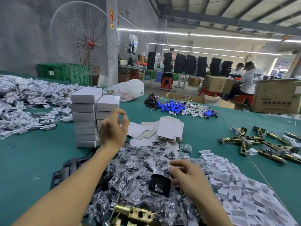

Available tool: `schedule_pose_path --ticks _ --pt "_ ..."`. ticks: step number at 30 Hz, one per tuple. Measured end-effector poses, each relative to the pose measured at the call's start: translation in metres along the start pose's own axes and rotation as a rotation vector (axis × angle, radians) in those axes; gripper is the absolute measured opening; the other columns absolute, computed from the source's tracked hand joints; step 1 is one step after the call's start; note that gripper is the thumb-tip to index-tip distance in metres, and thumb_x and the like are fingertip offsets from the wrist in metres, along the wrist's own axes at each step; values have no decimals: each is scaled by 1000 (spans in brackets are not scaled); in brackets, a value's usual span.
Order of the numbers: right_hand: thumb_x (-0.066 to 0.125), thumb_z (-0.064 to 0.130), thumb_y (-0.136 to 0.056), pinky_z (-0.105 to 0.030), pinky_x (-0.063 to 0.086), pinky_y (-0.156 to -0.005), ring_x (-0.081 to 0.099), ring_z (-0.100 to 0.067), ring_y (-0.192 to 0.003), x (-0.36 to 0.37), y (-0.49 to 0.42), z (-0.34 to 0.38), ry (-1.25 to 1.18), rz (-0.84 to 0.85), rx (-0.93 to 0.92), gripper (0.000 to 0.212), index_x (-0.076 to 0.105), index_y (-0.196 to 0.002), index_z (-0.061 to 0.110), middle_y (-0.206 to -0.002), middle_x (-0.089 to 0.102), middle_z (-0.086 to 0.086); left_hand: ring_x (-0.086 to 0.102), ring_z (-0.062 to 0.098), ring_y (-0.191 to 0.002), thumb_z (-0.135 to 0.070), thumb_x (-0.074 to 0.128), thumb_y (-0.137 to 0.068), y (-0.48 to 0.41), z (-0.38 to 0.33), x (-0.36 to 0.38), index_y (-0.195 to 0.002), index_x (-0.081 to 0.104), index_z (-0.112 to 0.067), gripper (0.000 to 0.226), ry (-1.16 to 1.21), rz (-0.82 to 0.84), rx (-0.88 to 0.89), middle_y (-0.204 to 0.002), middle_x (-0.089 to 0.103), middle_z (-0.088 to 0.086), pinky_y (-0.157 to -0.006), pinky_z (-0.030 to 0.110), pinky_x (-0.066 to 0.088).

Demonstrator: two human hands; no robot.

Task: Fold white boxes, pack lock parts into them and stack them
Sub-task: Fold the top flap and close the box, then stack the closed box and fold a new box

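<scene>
Boxes (85, 111), folded and white, stand in two touching stacks left of the bench's (203, 136) middle, the left stack a little taller. My view puts the left hand (114, 128) raised just in front of the shorter stack, fingers loosely curved, thumb and forefinger nearly meeting, with nothing held that I can see. The right hand (187, 175) sits lower, toward the near edge, fingers curled down onto the heap of bagged parts (138, 160); motion blur keeps me from telling whether it pinches a bag or only touches one. Just left of its fingers a black plate (160, 185) lies on top of the heap. Beyond the heap, near the bench's middle, I see unfolded box blanks (169, 128) in a loose pile. White card inserts (244, 190) spread from the heap toward the near right corner. Brass latches (260, 142) lie scattered by the right edge, and one more brass latch (133, 212) lies at the near edge between my forearms. Black handles (68, 170) show partly under the left forearm. Blue batteries (172, 106) lie toward the far edge.
</scene>
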State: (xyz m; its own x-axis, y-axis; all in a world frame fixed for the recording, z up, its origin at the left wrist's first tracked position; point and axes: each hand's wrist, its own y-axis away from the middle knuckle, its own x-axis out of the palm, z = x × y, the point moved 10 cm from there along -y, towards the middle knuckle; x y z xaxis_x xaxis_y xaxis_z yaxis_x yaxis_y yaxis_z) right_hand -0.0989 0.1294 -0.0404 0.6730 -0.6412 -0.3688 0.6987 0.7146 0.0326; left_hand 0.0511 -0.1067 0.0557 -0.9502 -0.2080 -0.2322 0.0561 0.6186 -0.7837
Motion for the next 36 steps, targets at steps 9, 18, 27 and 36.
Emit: schedule_pose_path --ticks 9,18,27,36 --pt "61 17 -96 -13 46 -50 59 -1 -54 0 -7 -16 47 -24 21 14 67 -83 16 -74 68 0 53 24 -118 -24 56 -95 57 -19 135 -128 54 -35 34 -149 840 -59 -132 54 1 -87 39 46" --pt "61 25 -93 -21 45 -56 59 -3 -59 -2 -11 -19 137 -93 -19 15 68 -81 22 -72 69 3 23 25 -149 -29 47 -106 80 -40 193 -152 35 -27 48 -526 1158 261 -161 30 1 -114 49 35" --pt "59 24 -94 -23 42 -55 56 -7 -57 -1 -14 -23 105 -83 -19 15 67 -82 20 -69 67 3 42 32 -129 -32 40 -107 79 -45 194 -142 46 -20 38 -640 1068 334 -137 49 9 -95 48 46" --pt "58 22 -93 -14 39 -48 56 -8 -61 0 -15 -23 112 -75 -37 14 66 -82 20 -76 67 1 45 29 -122 -43 40 -105 74 -42 205 -129 57 -24 34 -665 1070 411 -127 51 7 -87 45 44"
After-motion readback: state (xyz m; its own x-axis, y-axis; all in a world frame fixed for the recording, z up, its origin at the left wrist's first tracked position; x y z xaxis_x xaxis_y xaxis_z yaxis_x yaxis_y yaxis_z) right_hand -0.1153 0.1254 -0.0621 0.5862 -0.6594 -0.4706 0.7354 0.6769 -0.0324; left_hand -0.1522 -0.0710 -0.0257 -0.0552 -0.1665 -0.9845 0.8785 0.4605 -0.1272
